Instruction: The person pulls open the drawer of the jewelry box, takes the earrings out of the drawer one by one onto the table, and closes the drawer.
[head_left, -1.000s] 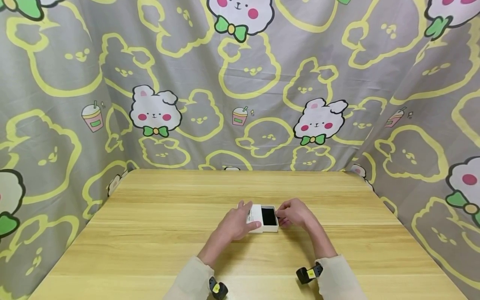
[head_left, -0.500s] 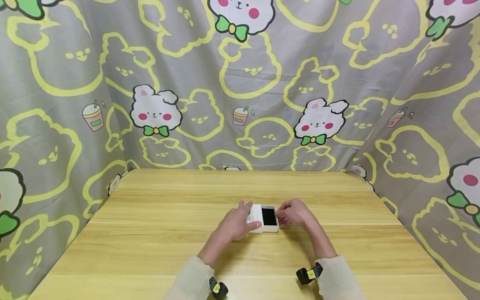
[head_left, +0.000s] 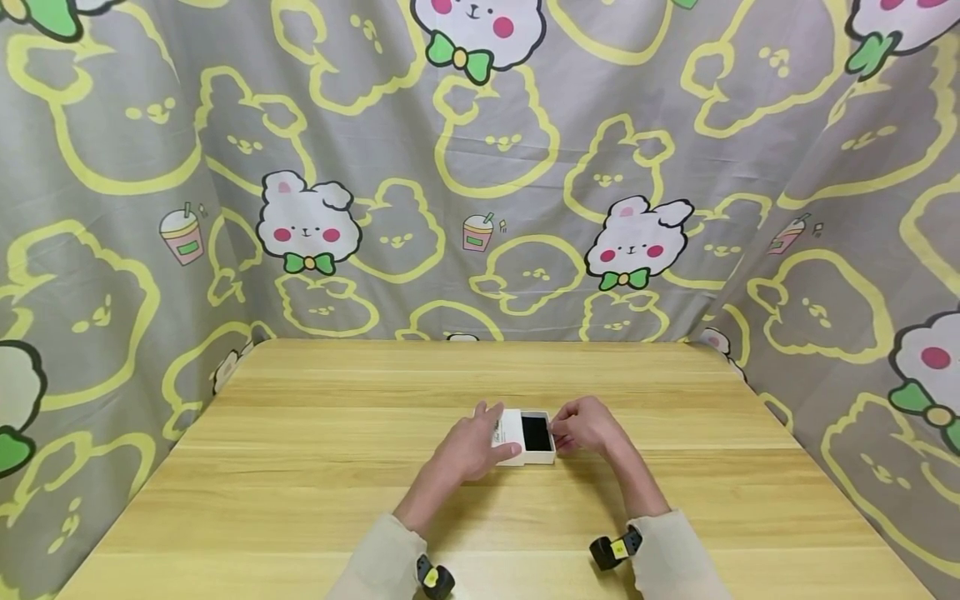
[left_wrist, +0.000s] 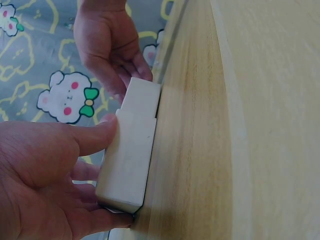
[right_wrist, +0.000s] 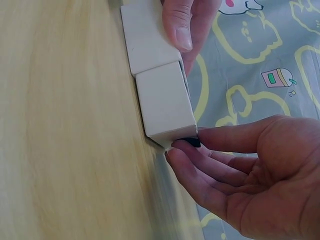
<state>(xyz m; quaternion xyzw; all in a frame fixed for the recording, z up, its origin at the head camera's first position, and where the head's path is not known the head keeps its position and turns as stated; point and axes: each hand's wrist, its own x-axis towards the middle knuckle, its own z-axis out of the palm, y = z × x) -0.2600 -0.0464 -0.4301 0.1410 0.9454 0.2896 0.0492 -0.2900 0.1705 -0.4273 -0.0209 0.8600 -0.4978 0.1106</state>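
Note:
A white drawer box lies on the wooden table, its sleeve (head_left: 512, 427) on the left and its inner tray (head_left: 540, 457) partly out on the right. A black lining or flat black item (head_left: 536, 433) shows inside the tray; which one, I cannot tell. My left hand (head_left: 469, 443) grips the sleeve, thumb on the near side and fingers round the far side and end. At the tray's outer end, my right hand (head_left: 589, 423) pinches a small black pull tab (right_wrist: 189, 142) between thumb and fingers. Part of the sleeve's printed top is hidden under the left hand.
The light wooden table (head_left: 315, 517) spreads out around the box. A grey curtain (head_left: 517, 283) with cartoon bunnies surrounds its back and sides. Black wrist devices (head_left: 437, 577) sit at both sleeve cuffs.

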